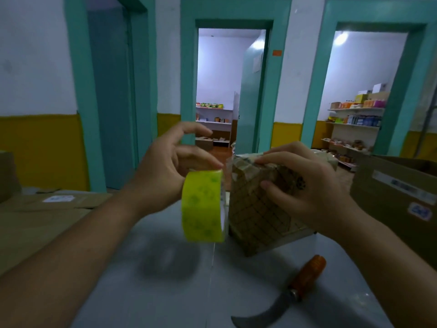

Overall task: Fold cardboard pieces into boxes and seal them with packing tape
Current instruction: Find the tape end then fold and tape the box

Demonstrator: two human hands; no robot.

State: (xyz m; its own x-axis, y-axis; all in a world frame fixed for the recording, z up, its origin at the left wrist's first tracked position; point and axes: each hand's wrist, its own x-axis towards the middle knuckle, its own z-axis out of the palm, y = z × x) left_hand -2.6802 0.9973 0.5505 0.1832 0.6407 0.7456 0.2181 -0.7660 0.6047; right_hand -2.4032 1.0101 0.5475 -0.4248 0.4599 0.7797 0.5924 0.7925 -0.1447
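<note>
A small brown cardboard box (pixel 257 209) with a printed grid is lifted above the grey table (pixel 151 292), tilted. My right hand (pixel 305 188) grips its top right corner, fingers over the crumpled top edge. Just left of the box hangs a yellow-green roll of packing tape (pixel 201 207), close against the box's left side. My left hand (pixel 165 171) pinches the roll at its top with thumb and a finger, the other fingers spread above. Whether tape runs from the roll onto the box is hard to tell.
A curved knife with an orange handle (pixel 298 287) lies on the table in front of the box. Flattened cardboard sheets (pixel 42 216) lie at the left. A large open cardboard carton (pixel 397 195) stands at the right. Behind are green-framed doorways and stocked shelves (pixel 354 119).
</note>
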